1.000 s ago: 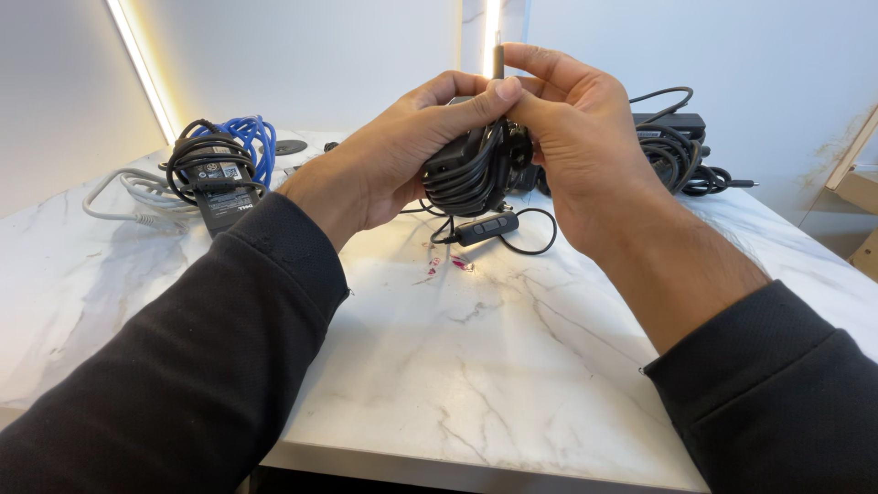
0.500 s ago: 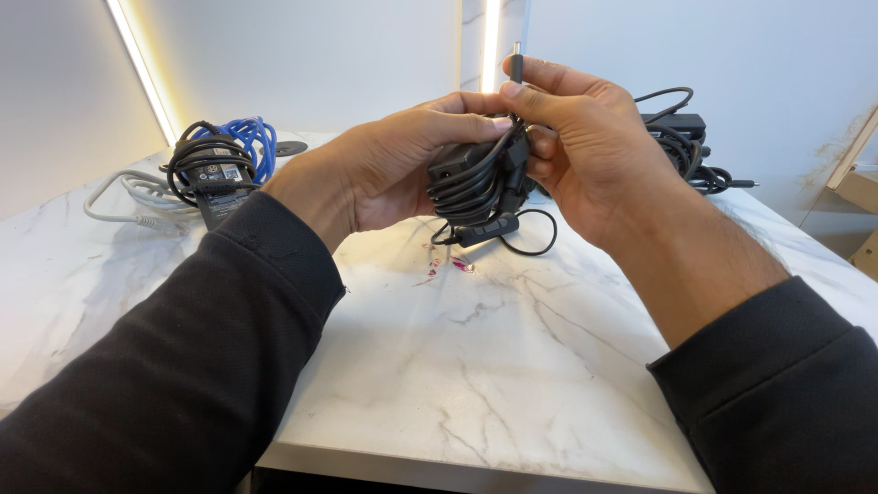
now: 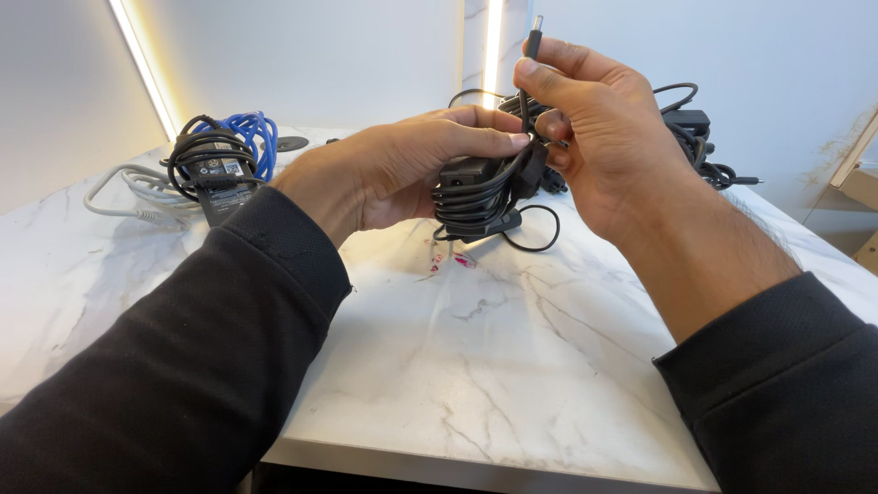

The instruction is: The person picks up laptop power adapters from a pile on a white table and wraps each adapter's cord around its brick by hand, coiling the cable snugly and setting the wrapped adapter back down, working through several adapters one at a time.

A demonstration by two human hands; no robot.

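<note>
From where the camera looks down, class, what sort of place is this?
Probably an indoor workbench or sorting desk: a white marble-patterned table, plain walls with light strips, and piles of coiled power adapters and cables, one black adapter in hand.

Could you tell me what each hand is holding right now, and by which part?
The left hand grips the black power adapter around its cable-wrapped body. The right hand pinches the cable's free end just below the plug tip.

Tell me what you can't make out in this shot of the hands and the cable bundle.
Head view only:
- Black adapter: mostly hidden by its wrapped cord and the left hand.
- Cord tip: too small to tell its type; the right hand covers the run below it.
- Black cable pile: partly behind the right hand.
</note>
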